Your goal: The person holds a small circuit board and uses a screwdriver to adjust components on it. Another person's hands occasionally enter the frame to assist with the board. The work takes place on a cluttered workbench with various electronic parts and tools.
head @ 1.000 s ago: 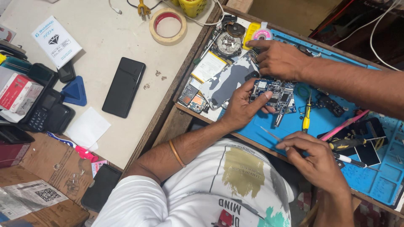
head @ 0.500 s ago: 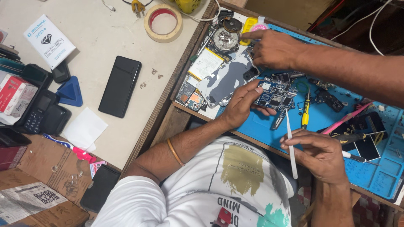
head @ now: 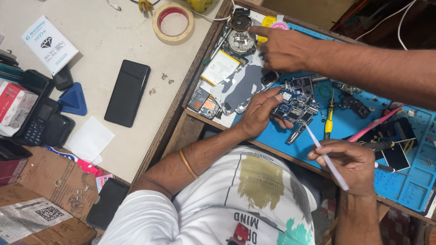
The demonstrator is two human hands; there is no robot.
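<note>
- The left hand [head: 259, 113], at centre frame, rests on the near edge of the blue mat [head: 349, 127] with thumb and fingers clasped on the left side of a circuit board [head: 297, 103]
- The board lies flat on the mat, just right of that hand, a thin flex strip trailing from it toward lower left
- The right hand [head: 347, 165], lower right of centre, pinches a white stick [head: 324, 156] like a pen; its tip reaches up to the lower right corner of the board
- A third hand [head: 286, 47], another person's, comes in from the right edge at the top, fingers curled, index finger stretched left toward a round part [head: 240, 22] at top centre; whether it holds anything I cannot tell
- A grey phone back [head: 238, 88] lies left of the board, with a pale battery [head: 220, 68] above it and small chips [head: 204, 102] at its lower left
- A yellow screwdriver [head: 329, 122] lies upright on the mat, just right of the board; a pink tool [head: 374, 124] slants further right
- A gold bangle [head: 187, 164] sits on the left forearm, above a white printed shirt [head: 227, 208]
- On the pale table [head: 91, 27] at left: a black phone [head: 127, 93], a tape roll [head: 172, 22] at top, a blue triangular pick [head: 72, 100], a white box [head: 50, 45] at upper left
</note>
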